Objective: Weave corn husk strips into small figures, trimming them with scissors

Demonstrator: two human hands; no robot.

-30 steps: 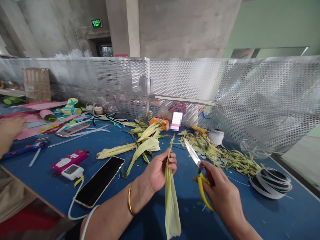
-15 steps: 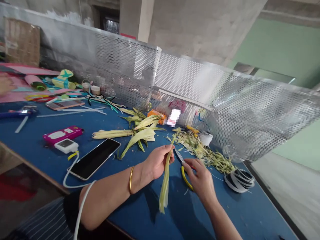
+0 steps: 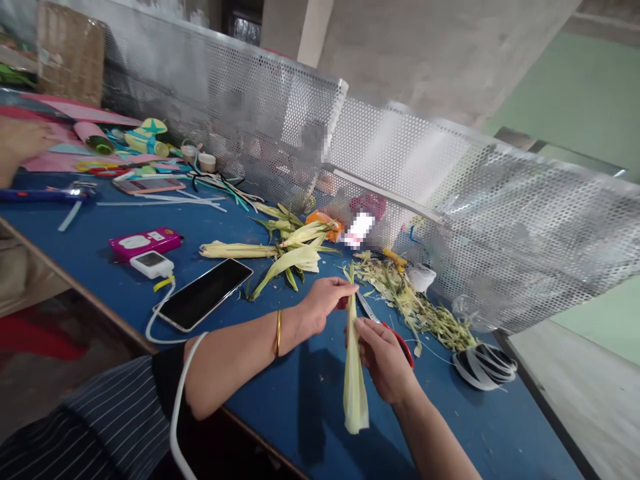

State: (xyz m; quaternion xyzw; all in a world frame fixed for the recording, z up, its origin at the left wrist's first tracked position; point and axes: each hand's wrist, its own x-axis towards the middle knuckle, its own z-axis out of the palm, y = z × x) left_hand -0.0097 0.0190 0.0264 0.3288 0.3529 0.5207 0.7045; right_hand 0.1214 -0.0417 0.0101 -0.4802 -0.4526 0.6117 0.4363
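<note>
A long pale green corn husk [image 3: 356,393] hangs down in front of me, its narrow top pinched between the thumb and fingers of my left hand [image 3: 325,303]. Lower down, the thumb and fingers of my right hand [image 3: 383,357] close on the husk's right edge. Scissors with a red handle [image 3: 404,347] show behind my right hand, blades pointing up and left towards the husk's top. Whether that hand also holds them, I cannot tell. Beyond my left hand lies a pile of corn husks [image 3: 295,257]; shredded husk strips [image 3: 400,293] are heaped to the right.
A black phone [image 3: 205,293], a magenta device [image 3: 145,245] and a white cable lie at left. A coil of white strip [image 3: 484,367] sits at right. Perforated metal sheeting [image 3: 390,153] borders the blue table [image 3: 280,413]. Another person's hand [image 3: 23,143] rests far left.
My right hand has moved from the scissors' yellow-handled side onto the husk, and a red handle now shows. The husk has turned its broader face to me. The view has shifted.
</note>
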